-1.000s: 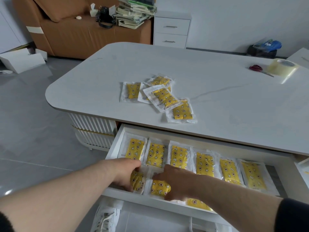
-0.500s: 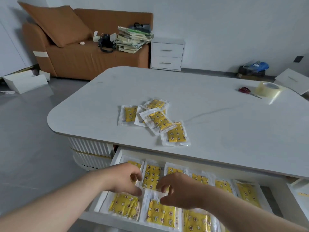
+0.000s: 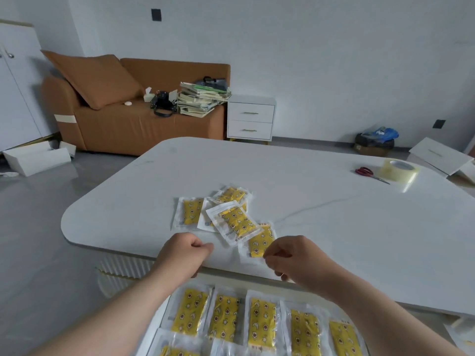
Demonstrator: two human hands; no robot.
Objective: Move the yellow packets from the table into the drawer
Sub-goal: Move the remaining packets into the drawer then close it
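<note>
Left hand [image 3: 183,249] fingers curled empty over worktop [image 3: 334,227], right hand [image 3: 293,255] fingers bent at five o'clock of nearest yellow packet [image 3: 259,242], grip unclear

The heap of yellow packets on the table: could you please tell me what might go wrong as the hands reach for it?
1. The nearest packet lies partly under the top packet, so pulling it may drag or scatter the heap.
2. It sits close to the edge of the table; a slip of the right hand might drop it untidily onto the stowed rows.
</note>
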